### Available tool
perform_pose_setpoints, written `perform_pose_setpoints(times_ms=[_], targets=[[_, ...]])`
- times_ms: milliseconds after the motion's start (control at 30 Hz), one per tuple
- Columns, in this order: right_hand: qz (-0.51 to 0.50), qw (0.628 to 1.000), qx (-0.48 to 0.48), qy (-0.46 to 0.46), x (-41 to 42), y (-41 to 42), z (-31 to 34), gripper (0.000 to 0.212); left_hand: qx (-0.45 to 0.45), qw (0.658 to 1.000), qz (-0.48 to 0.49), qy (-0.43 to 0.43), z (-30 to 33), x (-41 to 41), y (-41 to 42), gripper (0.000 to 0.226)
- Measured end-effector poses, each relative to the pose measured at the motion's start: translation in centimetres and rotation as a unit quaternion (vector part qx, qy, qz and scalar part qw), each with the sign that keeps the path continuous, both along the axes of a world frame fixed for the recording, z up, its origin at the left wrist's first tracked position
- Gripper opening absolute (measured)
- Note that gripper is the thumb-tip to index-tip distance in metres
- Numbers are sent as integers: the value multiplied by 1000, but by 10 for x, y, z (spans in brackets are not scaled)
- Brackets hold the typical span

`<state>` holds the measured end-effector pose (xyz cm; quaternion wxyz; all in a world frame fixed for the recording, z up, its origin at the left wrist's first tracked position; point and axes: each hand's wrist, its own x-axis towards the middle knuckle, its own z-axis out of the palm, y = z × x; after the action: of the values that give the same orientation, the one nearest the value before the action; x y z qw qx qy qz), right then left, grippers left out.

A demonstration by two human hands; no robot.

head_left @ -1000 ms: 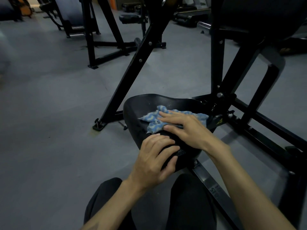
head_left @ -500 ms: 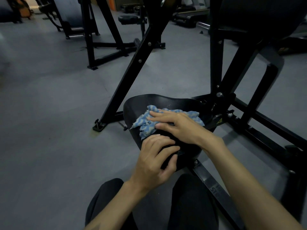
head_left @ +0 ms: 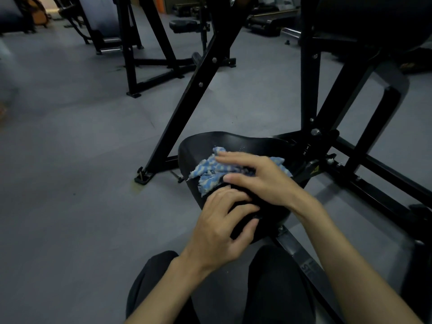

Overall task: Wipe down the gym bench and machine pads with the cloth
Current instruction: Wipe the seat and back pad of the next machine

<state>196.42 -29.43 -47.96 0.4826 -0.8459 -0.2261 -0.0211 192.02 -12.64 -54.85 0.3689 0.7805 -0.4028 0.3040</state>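
R hand (head_left: 259,181) flat, fingers straight, pressing cloth (head_left: 210,174) on seat pad (head_left: 201,146) near its left edge, L hand (head_left: 224,225) gripping front edge; wipe underway w/ upper pad (head_left: 374,22) prob still left

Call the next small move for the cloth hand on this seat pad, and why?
Probably sweep the right hand and the cloth toward the seat pad's far-left rim. The flat fingers press the cloth mid-pad, bare black surface shows beyond it on the left and far side, and the left hand grips the pad's near edge, seemingly bracing it.
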Motion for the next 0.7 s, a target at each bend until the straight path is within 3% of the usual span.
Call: perform_pose_setpoints(times_ms=[100, 200, 267, 333, 400, 533, 700], targets=[[-55, 992, 108, -42, 0, -20, 2, 32, -1, 1000, 7, -3, 25, -5, -1, 20], [-176, 978, 72, -85, 15, -43, -8, 26, 42, 998, 51, -20, 57, 2, -16, 24], [-222, 973, 7, -64, 30, -56, -14, 25, 134, 986, 98, 11, 67, 18, -29, 40], [-225, 973, -53, -24, 41, -60, -18, 25, 275, 947, 140, 90, 67, 33, -33, 65], [-214, 972, -100, 5, 43, -57, -20, 27, 357, 909, 153, 151, 61, 41, -29, 84], [-212, 972, -87, 46, 36, -52, -23, 36, 338, 918, 134, 162, 55, 37, -12, 85], [-219, 971, -81, 55, 31, -42, -22, 39, 189, 970, 79, 132, 39, 26, 14, 47]])
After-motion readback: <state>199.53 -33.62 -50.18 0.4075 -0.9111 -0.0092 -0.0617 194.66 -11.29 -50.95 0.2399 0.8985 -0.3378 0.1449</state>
